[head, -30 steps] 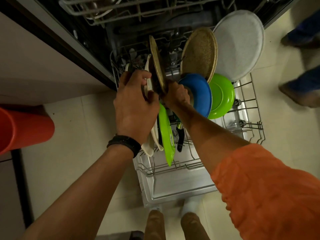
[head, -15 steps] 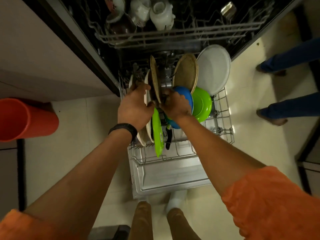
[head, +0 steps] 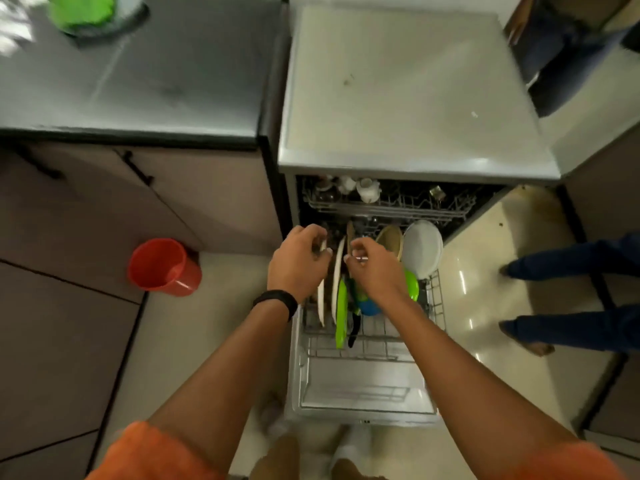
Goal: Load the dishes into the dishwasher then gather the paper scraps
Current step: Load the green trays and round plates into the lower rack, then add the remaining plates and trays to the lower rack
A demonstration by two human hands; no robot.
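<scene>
Dishes [head: 337, 282] stand on edge in dishwasher's lower rack [head: 437, 299], out over open door [head: 363, 382]. Head view: 2 white plates [head: 321, 306] at L, then green board [head: 341, 317], blue bowl [head: 369, 309], green plate [head: 412, 289]; big white plate [head: 423, 252] at back R. L hand [head: 298, 263] curled at leftmost plate's rim, can't tell if gripping. R hand [head: 373, 270] loosely curled above rack, holding nothing. Red bucket [head: 162, 268] on floor at L.

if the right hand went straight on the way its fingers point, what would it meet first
Most likely the white plate standing on edge in the lower rack: the right hand points its curled fingertips at its rim, just short of it. Depth is unclear, so it might pass above.
</scene>
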